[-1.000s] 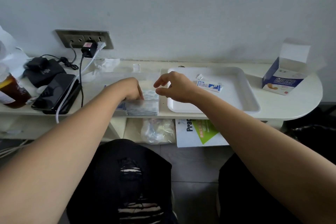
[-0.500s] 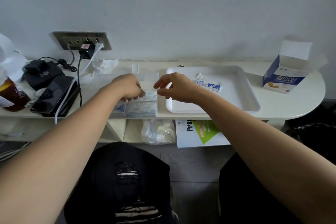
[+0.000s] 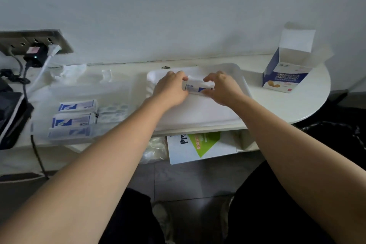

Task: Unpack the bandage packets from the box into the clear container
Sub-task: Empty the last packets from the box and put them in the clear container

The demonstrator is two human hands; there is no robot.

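Left hand (image 3: 170,90) and right hand (image 3: 224,90) have crossed to the white tray (image 3: 208,114) — fingers (image 3: 178,77) pinching a bandage packet's (image 3: 195,87) ends, seemingly to lift it.

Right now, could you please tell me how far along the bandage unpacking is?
Done: several bandage packets already lie in the clear container. In hand: the left hand and right hand pinch one blue-and-white packet over the white tray. Left: that packet has yet to reach the container; the box stands open at the right, but its inside is hidden, so I cannot tell whether more remain.
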